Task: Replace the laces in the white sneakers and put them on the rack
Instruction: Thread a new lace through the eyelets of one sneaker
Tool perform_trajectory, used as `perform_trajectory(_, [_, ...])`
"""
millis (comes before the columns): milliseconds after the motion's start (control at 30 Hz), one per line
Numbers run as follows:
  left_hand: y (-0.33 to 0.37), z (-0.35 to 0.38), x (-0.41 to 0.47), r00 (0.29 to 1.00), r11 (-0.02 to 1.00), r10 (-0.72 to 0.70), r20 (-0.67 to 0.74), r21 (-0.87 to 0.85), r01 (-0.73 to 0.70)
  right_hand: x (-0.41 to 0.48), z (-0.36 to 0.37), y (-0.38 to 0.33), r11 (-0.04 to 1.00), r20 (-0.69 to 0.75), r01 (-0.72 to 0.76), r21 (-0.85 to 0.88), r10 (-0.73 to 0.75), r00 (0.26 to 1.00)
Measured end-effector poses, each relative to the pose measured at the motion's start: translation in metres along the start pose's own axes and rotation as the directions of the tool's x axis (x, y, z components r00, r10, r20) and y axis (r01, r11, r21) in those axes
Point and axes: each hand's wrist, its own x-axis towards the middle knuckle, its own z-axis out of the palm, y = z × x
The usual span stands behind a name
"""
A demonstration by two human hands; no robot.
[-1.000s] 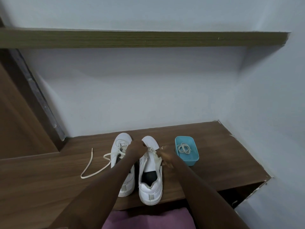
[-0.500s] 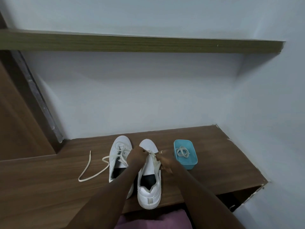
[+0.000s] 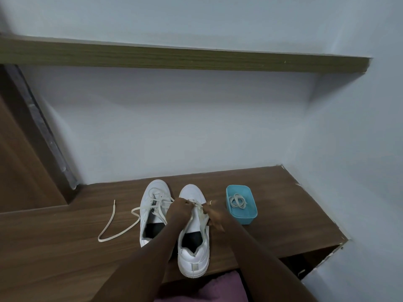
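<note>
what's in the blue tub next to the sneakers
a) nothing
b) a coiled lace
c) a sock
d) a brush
b: a coiled lace lies inside the blue tub, which stands on the wooden surface beside the white sneaker.

A home is suggested: a wooden surface (image 3: 65,247) in the lower frame and a wooden shelf (image 3: 185,58) across the top are fitted into a plain painted corner (image 3: 294,127), a door frame (image 3: 43,127) seen at left

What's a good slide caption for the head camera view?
Left hand and right hand pinch a lace on the white sneaker nearest a blue tub holding a coiled lace.
</note>
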Motion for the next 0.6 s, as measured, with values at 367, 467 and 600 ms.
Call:
perform_trajectory(367, [-0.001, 0.001, 0.014, 0.989, 0.994, 0.107, 0.105, 0.016, -0.109, 0.004, 0.002, -0.008, 0.999, -0.081, -0.036, -0.036, 0.033, 0.996])
perform_trajectory(467, [-0.004, -0.003, 0.016, 0.983, 0.988, 0.135, 0.123, 0.054, -0.143, 0.009, 0.008, -0.006, 0.999, -0.144, -0.01, 0.044, 0.017, 0.989])
perform_trajectory(600, [-0.001, -0.007, 0.011, 0.98, 0.903, 0.199, -0.011, 0.39, -0.179, 0.006, 0.0, -0.002, 0.923, -0.228, -0.054, 0.382, 0.151, 0.962])
